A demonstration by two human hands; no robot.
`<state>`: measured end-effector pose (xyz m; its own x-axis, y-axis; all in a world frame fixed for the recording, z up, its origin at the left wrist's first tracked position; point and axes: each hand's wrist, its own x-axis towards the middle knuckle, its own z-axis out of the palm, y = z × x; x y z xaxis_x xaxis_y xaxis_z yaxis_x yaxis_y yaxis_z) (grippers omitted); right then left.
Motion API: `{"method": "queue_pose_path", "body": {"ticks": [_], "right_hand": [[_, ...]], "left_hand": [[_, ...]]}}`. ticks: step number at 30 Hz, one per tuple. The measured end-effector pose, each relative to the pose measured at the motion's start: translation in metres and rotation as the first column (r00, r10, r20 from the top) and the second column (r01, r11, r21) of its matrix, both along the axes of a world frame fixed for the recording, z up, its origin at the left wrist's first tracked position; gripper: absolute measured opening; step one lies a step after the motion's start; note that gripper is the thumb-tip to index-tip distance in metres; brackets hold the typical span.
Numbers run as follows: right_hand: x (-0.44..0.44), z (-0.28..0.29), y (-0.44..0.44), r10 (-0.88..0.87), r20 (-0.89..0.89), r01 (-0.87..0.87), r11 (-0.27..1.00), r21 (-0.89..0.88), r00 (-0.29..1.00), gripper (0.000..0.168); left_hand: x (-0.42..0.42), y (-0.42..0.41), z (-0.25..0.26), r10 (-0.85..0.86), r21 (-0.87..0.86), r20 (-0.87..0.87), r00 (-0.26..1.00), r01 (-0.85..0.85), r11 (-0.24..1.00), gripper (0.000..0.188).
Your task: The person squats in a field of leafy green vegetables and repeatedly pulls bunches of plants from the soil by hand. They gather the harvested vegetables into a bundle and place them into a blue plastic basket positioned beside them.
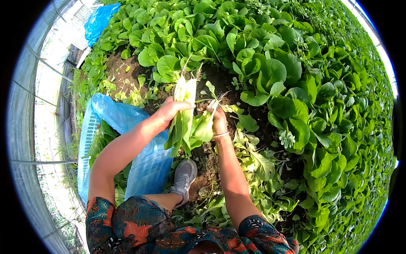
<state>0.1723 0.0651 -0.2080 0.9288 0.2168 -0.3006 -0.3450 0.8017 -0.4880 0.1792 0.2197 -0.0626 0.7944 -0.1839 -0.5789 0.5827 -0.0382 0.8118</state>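
Note:
My left hand (173, 109) is closed around a small bunch of leafy greens (185, 95), whose pale stems and thin roots point away from me while the leaves hang down towards me. Just to its right, my right hand (219, 119) grips another leafy green plant (206, 123) by its stem end, with roots and small leaves sticking out near the fingers. The leaves of the two overlap between my hands. A white band circles my right wrist.
At left stands a plastic crate (83, 152) with a blue plastic bag (149, 158) lining it and greens inside. Rows of growing leafy greens (272, 70) spread ahead and right. Pulled leaves (263, 165) litter the soil. A second blue bag (98, 23) lies at upper left, beside my shoe's far side.

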Motion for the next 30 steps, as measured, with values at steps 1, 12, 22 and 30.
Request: {"method": "queue_pose_path", "body": {"ticks": [1,12,22,30], "right_hand": [[-0.008,0.008,-0.002,-0.03,0.056,0.031,0.999,-0.018,0.998,0.029],[-0.038,0.07,-0.032,-0.052,0.239,0.097,0.979,-0.178,0.97,0.022],[-0.038,0.083,-0.02,-0.243,0.19,0.243,0.97,0.019,0.951,0.014],[-0.027,0.072,0.007,-0.481,0.163,0.502,0.857,-0.121,0.861,0.047]], "left_hand": [[-0.002,-0.007,0.002,-0.043,0.007,-0.018,0.999,0.043,0.999,0.043],[-0.031,-0.026,-0.001,-0.471,0.645,0.61,0.637,-0.054,0.762,0.064],[-0.037,-0.034,-0.008,-0.336,0.069,0.36,0.871,0.334,0.94,0.062],[-0.034,-0.028,0.0,-0.361,-0.069,0.124,0.924,0.371,0.926,0.063]]}}
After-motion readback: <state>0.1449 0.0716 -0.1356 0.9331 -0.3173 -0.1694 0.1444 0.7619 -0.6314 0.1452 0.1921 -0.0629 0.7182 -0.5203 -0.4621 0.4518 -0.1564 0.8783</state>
